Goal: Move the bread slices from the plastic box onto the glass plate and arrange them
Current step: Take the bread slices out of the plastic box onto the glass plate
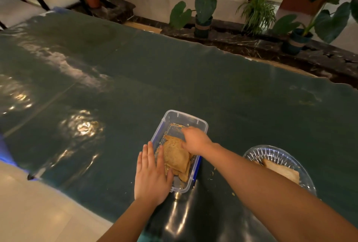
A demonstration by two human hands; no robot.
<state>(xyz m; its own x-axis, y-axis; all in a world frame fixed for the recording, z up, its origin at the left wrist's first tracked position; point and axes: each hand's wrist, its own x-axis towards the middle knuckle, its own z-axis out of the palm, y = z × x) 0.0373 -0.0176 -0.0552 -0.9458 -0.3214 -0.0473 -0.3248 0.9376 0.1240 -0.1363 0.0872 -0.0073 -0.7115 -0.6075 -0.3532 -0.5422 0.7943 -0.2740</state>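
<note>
A clear plastic box point(185, 116) with a blue rim stands near the table's front edge and holds a stack of browned bread slices point(175, 156). My left hand point(152, 174) lies flat with fingers apart against the box's left side, thumb over the rim. My right hand point(195, 141) reaches into the box from the right, fingers curled down onto the top slice's far edge. To the right stands the glass plate point(275, 153) with one pale bread slice point(280, 171) on it, partly hidden by my right forearm.
The table wears a glossy dark green cover point(174, 79) with crumbs beside the box. Its front-left edge drops to a pale tiled floor point(38, 212). Beyond the far edge runs a dark marble ledge with potted plants point(203, 9).
</note>
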